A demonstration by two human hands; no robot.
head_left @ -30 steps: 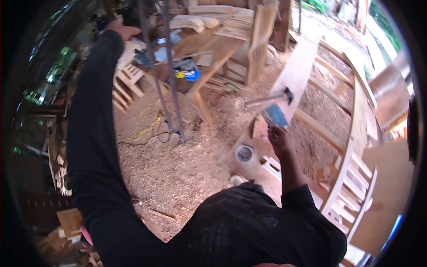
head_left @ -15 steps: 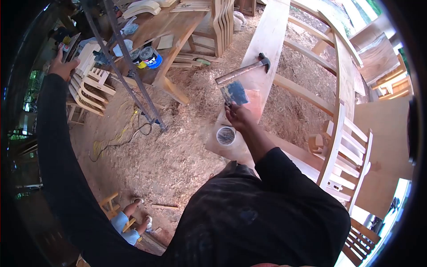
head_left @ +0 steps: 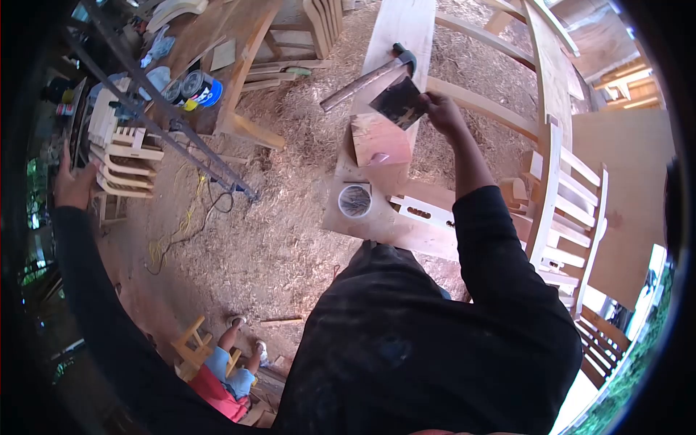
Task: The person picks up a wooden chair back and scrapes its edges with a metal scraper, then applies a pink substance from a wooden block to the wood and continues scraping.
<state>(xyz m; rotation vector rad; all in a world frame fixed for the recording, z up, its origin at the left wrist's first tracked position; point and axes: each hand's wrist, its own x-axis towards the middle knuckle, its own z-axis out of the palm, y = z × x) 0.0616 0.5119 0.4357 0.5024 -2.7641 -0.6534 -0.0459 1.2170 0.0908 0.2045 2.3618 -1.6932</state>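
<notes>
My right hand (head_left: 444, 116) grips a dark, flat rectangular piece (head_left: 400, 104) by its edge, above the plank bench. Beside that piece a hammer (head_left: 370, 81) lies on the plank (head_left: 395, 32). Just below is a pinkish wooden block (head_left: 380, 139), and nearer me a round white container (head_left: 354, 200) with thin dark bits inside. My left hand (head_left: 75, 185) is raised at the far left, fingers apart, near stacked curved wooden pieces (head_left: 125, 163); whether it touches anything behind it is unclear.
A wooden table (head_left: 250, 43) holds cans (head_left: 201, 88) at the upper left. Metal bars (head_left: 181, 143) slant down to the shavings-covered floor. A slatted wooden frame (head_left: 576, 210) stands right. A seated person (head_left: 228, 370) is at lower left.
My right hand has moved right and up with the flat piece, which now shows a darker face and uncovers the block. My left hand has shifted lower and left; the view has shifted too.
</notes>
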